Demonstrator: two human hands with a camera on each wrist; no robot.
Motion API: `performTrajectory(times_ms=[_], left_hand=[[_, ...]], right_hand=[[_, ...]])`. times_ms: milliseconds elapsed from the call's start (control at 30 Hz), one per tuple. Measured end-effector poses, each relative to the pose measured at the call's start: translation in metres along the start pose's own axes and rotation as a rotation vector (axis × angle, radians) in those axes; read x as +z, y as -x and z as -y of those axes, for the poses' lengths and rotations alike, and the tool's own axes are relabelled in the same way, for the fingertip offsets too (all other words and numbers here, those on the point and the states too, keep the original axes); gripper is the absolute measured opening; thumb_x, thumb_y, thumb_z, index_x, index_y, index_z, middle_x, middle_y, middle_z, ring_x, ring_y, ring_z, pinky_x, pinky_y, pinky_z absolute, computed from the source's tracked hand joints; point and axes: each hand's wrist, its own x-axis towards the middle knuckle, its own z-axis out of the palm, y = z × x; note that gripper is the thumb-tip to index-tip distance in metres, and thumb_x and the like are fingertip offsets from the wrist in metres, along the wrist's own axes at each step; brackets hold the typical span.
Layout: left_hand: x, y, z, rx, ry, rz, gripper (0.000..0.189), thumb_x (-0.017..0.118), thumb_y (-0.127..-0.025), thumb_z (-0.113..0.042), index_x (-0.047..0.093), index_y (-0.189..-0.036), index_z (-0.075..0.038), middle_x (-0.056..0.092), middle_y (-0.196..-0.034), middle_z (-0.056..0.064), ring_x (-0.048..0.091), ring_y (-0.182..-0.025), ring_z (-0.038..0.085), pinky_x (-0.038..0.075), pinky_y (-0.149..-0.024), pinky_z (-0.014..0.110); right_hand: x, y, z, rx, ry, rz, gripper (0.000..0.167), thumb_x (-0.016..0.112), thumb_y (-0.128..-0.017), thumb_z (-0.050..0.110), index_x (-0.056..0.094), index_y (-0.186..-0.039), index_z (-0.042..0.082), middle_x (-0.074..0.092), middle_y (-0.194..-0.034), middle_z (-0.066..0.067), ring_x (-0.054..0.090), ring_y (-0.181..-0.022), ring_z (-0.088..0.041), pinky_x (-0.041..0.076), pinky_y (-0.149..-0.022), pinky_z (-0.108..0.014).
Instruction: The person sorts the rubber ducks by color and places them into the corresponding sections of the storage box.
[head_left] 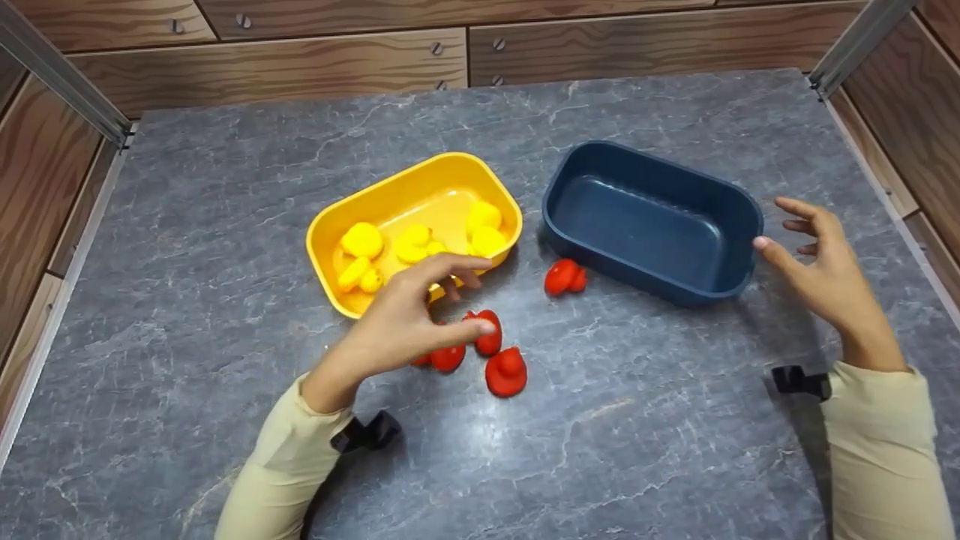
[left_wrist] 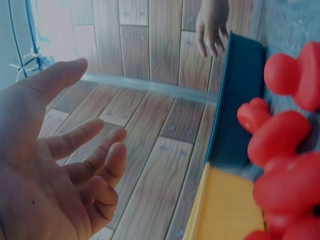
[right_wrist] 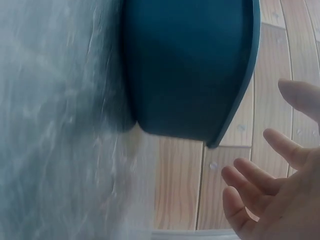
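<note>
Saw glossy red toy ducks near frame centre, below the nearer, loosely spread, empty left hand; found the right hand likewise empty, beside the rounded-rectangular navy tub, right of frame.

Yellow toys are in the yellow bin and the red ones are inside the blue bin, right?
Not quite: the head view shows the red toys on the table, outside the blue bin. The yellow toys are in the yellow bin, as you say.
</note>
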Motion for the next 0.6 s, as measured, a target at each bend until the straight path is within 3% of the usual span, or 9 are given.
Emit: performTrajectory(times_ms=[167, 367, 600], left_hand=[[0.013, -0.006, 0.002, -0.026, -0.084, 0.078, 0.058, 0.081, -0.077, -0.034, 0.06, -0.128, -0.018, 0.065, -0.107, 0.0, 0.057, -0.092, 0.016, 0.049, -0.081, 0.03], [0.029, -0.011, 0.009, -0.032, -0.26, 0.174, 0.057, 0.078, -0.078, -0.041, 0.06, -0.127, -0.019, 0.066, -0.109, 0.003, 0.059, -0.101, 0.022, 0.048, -0.085, 0.035], [0.043, -0.012, 0.015, -0.051, -0.43, 0.261, 0.055, 0.075, -0.079, -0.048, 0.061, -0.126, -0.023, 0.063, -0.103, 0.003, 0.055, -0.098, 0.018, 0.047, -0.08, 0.036]], right_hand=[[-0.002, 0.0, -0.007, 0.024, 0.008, 0.034, 0.061, 0.058, -0.096, 0.025, 0.032, -0.149, 0.011, 0.031, -0.148, -0.023, 0.037, -0.119, -0.001, 0.026, -0.088, -0.019], [-0.002, -0.001, -0.011, 0.037, 0.006, 0.102, 0.064, 0.056, -0.097, 0.025, 0.025, -0.151, 0.009, 0.025, -0.152, -0.024, 0.034, -0.129, -0.028, 0.026, -0.091, -0.025], [0.002, -0.005, -0.014, 0.076, -0.026, 0.207, 0.077, 0.053, -0.099, 0.023, 0.003, -0.154, 0.006, 0.013, -0.153, -0.033, 0.025, -0.131, -0.054, 0.025, -0.101, -0.05]])
